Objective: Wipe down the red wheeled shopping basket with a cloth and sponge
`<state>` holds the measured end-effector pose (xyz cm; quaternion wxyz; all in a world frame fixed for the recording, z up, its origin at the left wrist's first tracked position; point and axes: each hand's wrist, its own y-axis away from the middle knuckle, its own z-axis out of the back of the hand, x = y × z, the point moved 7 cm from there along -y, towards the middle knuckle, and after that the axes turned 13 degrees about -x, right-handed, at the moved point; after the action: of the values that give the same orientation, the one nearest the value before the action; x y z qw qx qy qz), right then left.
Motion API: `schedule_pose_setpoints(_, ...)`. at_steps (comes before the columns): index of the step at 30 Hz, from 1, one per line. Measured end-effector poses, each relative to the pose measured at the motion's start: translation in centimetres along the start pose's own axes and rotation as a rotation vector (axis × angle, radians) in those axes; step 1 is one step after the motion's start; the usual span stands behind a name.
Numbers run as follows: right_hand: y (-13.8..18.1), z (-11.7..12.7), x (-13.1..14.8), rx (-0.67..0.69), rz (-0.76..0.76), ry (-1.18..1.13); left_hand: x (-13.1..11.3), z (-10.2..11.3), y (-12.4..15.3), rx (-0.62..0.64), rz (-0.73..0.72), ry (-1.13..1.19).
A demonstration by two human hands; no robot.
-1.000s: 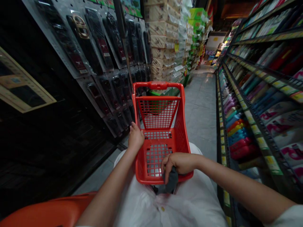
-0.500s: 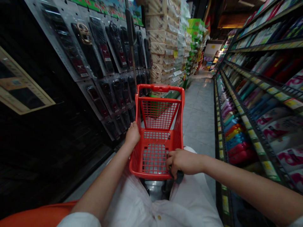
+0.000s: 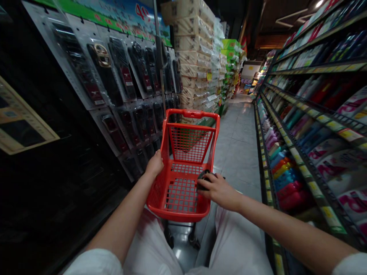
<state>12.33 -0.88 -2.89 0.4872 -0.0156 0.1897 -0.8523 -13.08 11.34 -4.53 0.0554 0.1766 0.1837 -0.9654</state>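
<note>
A small red plastic shopping cart (image 3: 183, 198) stands in front of me in a shop aisle, its mesh basket holding nothing that I can see. My left hand (image 3: 155, 165) is closed on the cart's left rim. My right hand (image 3: 217, 188) is at the right rim, its fingers curled round a dark grey cloth (image 3: 203, 178) held over the basket's edge. My white clothing fills the bottom of the view.
A pegboard wall of black packaged goods (image 3: 126, 88) runs along the left. Stacked cartons (image 3: 195, 61) stand beyond it. Shelves of colourful packs (image 3: 309, 126) line the right. The tiled aisle floor (image 3: 237, 141) stretches ahead between them.
The cart has moved away from me along the aisle. My right hand with the grey cloth rose from the near rim to the right rim. An orange object at bottom left left the view.
</note>
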Motion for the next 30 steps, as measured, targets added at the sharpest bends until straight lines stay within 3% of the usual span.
schedule_pose_setpoints(3,-0.5,-0.5,-3.9,-0.04,-0.1,-0.008,0.4,-0.2,-1.1,0.016,-0.009,-0.015)
schedule_pose_setpoints(6,-2.0,-0.7,-10.6,-0.087,-0.384,0.043,0.8,-0.4,-1.9,0.027,-0.012,-0.032)
schedule_pose_setpoints(8,-2.6,-0.9,-12.7,-0.121,-0.542,0.065,1.1,-0.5,-2.5,0.026,-0.031,-0.034)
schedule_pose_setpoints(10,-2.9,-1.2,-11.6,-0.134,-0.531,0.05,1.6,-0.7,-3.2,0.031,-0.059,-0.032)
schedule_pose_setpoints(14,-2.8,-2.1,-7.1,-0.102,-0.273,-0.013,2.9,-1.0,-4.8,0.052,-0.146,-0.028)
schedule_pose_setpoints(17,-3.2,-1.5,-10.1,-0.089,-0.297,0.042,4.0,-1.1,-5.7,0.072,-0.182,-0.024)
schedule_pose_setpoints(20,-4.3,-0.1,-16.2,-0.093,-0.509,0.18,4.6,-1.1,-6.3,0.09,-0.216,-0.027)
schedule_pose_setpoints(22,-4.9,0.6,-18.6,-0.103,-0.648,0.252,4.9,-1.0,-6.7,0.098,-0.238,-0.043)
schedule_pose_setpoints(24,-5.7,0.5,-18.0,-0.1,-0.625,0.265,5.3,-0.8,-7.2,0.106,-0.259,-0.078)
schedule_pose_setpoints(26,-6.7,-0.2,-15.5,-0.077,-0.449,0.221,5.4,-0.5,-7.6,0.098,-0.274,-0.143)
schedule_pose_setpoints(28,-7.0,-0.8,-13.6,-0.051,-0.294,0.164,5.0,0.2,-7.6,0.034,-0.262,-0.244)
schedule_pose_setpoints(30,-7.0,-0.7,-14.3,-0.047,-0.313,0.154,3.3,1.1,-7.0,-0.088,-0.219,-0.339)
